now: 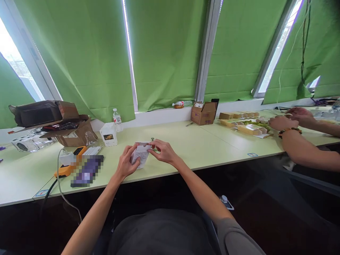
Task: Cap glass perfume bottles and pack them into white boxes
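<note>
A small white box (140,156) with printed text on its side is held tilted at the table's front edge. My left hand (128,161) is closed around it, fingers behind and thumb on the printed face. My right hand (163,150) pinches at the box's top right corner, beside the top flap. Just behind the right fingers stands a small object with a green top and some orange-red (152,141); the hand partly hides it, so its kind is unclear.
On the left are a white carton (108,135), a clear bottle (117,118), an orange device with cables (65,170), a blurred dark phone-like object (87,171) and cardboard boxes (69,136). To the right are a brown box (204,113), yellow cartons (249,129) and another person's hands (284,122).
</note>
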### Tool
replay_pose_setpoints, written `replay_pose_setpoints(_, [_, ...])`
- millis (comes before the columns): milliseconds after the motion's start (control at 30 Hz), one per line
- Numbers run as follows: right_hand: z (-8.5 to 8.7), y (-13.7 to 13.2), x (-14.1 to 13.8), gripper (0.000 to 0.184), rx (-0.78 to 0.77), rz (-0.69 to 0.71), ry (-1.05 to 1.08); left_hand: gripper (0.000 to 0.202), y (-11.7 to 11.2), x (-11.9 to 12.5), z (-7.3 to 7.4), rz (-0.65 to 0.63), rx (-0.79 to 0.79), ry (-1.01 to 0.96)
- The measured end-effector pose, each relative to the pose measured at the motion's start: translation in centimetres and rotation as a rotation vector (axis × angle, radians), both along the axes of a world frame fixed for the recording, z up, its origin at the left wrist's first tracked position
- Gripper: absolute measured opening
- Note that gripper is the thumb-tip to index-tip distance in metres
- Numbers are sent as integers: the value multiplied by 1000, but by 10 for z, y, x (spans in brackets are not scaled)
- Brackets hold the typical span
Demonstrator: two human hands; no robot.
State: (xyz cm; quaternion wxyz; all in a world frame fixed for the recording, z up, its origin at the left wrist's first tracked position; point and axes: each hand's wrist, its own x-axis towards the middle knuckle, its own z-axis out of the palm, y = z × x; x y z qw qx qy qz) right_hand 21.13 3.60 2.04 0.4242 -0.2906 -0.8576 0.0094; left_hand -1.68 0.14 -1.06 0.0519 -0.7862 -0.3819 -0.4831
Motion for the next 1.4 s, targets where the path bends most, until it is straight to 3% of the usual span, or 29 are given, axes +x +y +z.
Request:
replay_pose_setpoints(233, [4,-6,0,20,42,28,-16,39,-7,3,13,5,-62,-124])
replay_pose_setpoints(400, [10,-17,-1,18,90,63,-92,35,-4,-2,18,-77,-179,-221])
replay_pose_setpoints(633, [6,-23,-11,17,213,71,-140,34,-2,-17,24,-30,-286,-87])
replay_pose_setpoints(833, [5,-30,-16,26,275,49,-144,33,-5,-16,27,-135,-359,-122])
replay_pose_setpoints(1100, [6,-29,-19,15,162,13,-183,24,-2,-10,23,-152,-449,-243])
replay_pose_setpoints(1400, [24,-42,-11,17,-94,105,47,33,-16,-12,43,-227,-627,-472])
